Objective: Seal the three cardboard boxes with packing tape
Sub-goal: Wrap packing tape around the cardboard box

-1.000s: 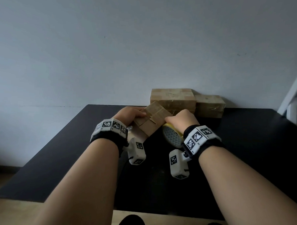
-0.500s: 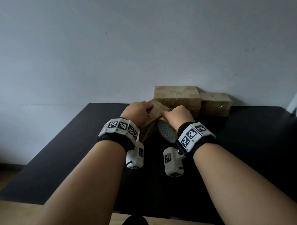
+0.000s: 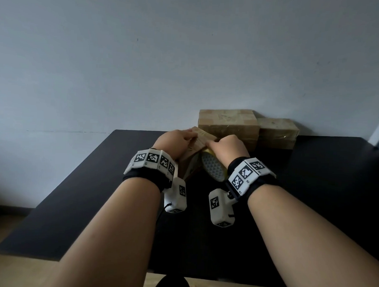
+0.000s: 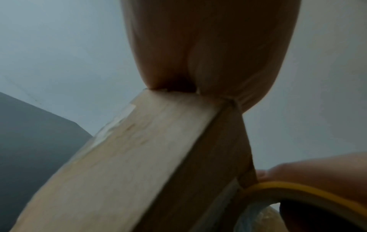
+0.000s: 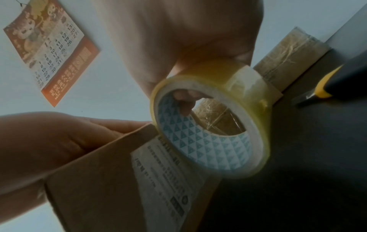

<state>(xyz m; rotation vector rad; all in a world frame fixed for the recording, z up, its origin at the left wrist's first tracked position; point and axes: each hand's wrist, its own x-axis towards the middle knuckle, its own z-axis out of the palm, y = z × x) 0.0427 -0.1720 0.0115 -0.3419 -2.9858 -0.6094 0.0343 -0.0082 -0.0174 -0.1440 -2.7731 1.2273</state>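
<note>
A small cardboard box [image 3: 197, 143] is held tilted above the black table [image 3: 95, 182], between both hands. My left hand [image 3: 174, 142] grips its left top edge; the left wrist view shows the box [image 4: 123, 157] pinched under the thumb. My right hand [image 3: 226, 148] holds a roll of clear yellowish packing tape [image 3: 212, 169], a finger through its core, with the roll [image 5: 210, 124] pressed against the labelled side of the box [image 5: 119, 180]. Two taped boxes stand against the wall: one [image 3: 227, 123] behind the hands, another [image 3: 277, 132] to its right.
A yellow and black utility knife [image 5: 335, 81] lies on the table to the right of the tape roll. A calendar [image 5: 49, 51] hangs on the wall. The table's front edge [image 3: 27, 253] is near my body, with wooden floor below.
Both hands have lifted the small box and tipped it upward and further back toward the stacked boxes. The tape roll came along against the box's right side.
</note>
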